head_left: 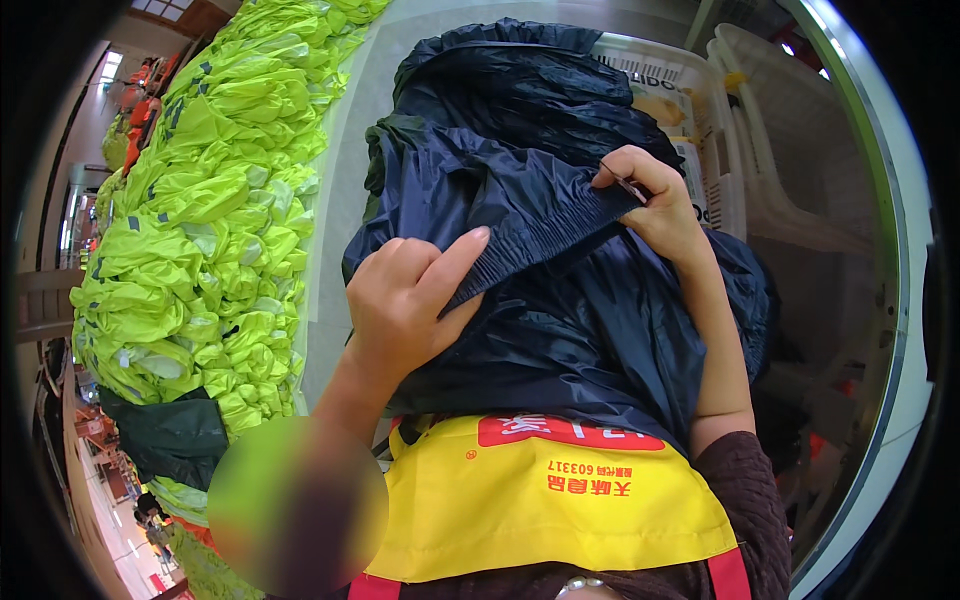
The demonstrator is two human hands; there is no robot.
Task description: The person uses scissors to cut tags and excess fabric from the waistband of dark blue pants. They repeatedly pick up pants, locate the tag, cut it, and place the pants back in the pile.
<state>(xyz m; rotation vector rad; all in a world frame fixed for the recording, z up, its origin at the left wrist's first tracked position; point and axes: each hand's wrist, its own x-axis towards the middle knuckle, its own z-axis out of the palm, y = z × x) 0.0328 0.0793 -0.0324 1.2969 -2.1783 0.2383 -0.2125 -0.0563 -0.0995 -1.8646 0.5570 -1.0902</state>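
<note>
A dark navy garment of thin, shiny fabric [480, 190] lies over my lap and the table, its gathered elastic waistband [545, 232] stretched slantwise between my hands. My left hand [405, 300] grips the band's lower left end, the thumb under the cloth and the index finger lying along its top. At the band's upper right end my right hand [655, 195] is closed, with a small slim metal tool [625, 183], apparently thread snips, between its fingers. The fingertips there touch the band's edge. Part of the tool is hidden in the hand.
More dark garments [520, 75] are heaped beyond. A long pile of neon yellow-green garments [220, 200] runs along the left, with a dark green cloth [165, 440] at its near end. White plastic crates [735, 150] stand at right. A yellow apron [540, 510] covers my front.
</note>
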